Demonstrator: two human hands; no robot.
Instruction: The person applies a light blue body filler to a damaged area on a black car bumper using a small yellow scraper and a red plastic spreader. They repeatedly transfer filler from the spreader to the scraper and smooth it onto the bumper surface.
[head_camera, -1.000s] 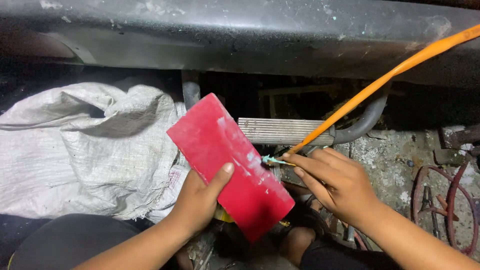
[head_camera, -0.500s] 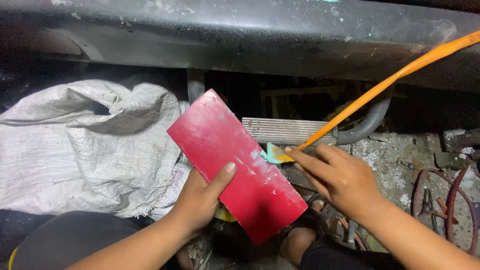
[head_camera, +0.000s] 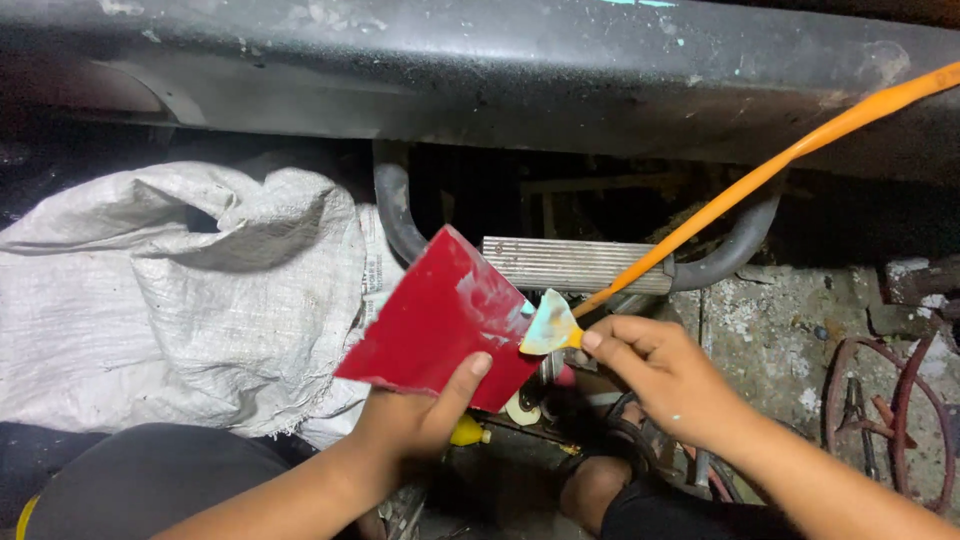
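My left hand (head_camera: 415, 425) grips the red board (head_camera: 440, 315) from below, its long axis tilted up-left, while my right hand (head_camera: 665, 375) pinches the putty knife (head_camera: 549, 327), whose blade touches the board's right edge.

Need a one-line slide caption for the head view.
Left hand holds a red board while the right hand presses a small putty knife to its edge, white sack alongside.
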